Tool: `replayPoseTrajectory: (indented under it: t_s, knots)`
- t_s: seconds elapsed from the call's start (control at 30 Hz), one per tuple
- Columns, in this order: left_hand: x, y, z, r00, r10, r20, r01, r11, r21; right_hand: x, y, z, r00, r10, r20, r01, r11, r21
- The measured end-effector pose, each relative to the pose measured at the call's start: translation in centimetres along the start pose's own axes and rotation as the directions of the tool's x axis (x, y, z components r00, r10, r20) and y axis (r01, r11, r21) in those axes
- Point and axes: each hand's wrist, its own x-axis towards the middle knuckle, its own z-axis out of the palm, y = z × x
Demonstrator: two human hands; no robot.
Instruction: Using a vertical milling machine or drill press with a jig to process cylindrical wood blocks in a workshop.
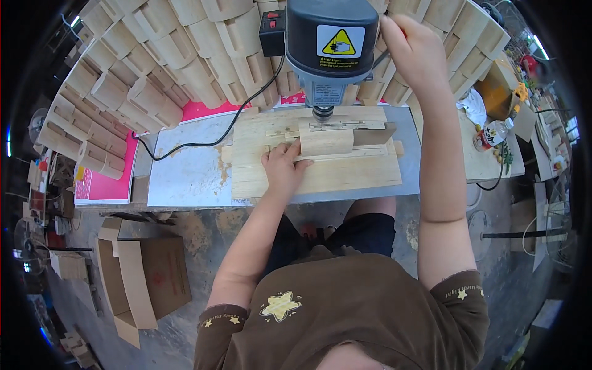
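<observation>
A drill press with a dark head stands over the bench, its chuck pointing down at a pale wooden block with a rounded side. The block lies in a flat wooden jig board, beside a thin upright strip at its right. My left hand holds the block's left end, thumb by its near lower corner and fingers bent against it. Raised at the right of the press head, my right hand is closed around the feed lever, mostly hidden by the fingers. The drill tip's contact with the wood cannot be made out.
Stacked wooden pieces rise behind the press on pink sheeting. A black cable curves across the bench's left side. An opened cardboard box stands on the floor at left. A plastic bottle sits on the side table at right.
</observation>
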Motion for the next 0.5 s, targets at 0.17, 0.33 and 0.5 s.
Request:
replayPoseTrajectory:
  t_s: [0.17,0.33,0.5]
  knots:
    - [-0.1,-0.1,0.0,1.0,0.009,0.002,-0.009,0.999,-0.039,-7.0,-1.5,-1.1,0.999,-0.036,-0.013,0.037,0.996,0.076]
    - [-0.1,0.1,-0.3,0.999,-0.031,0.029,0.031,0.999,-0.014,-12.4,-0.5,1.8,0.984,-0.09,-0.152,0.115,0.98,0.16]
    - [0.2,0.4,-0.2,0.999,-0.043,0.032,0.044,0.999,-0.029,-15.2,2.4,5.6,0.97,-0.164,-0.177,0.194,0.966,0.17]
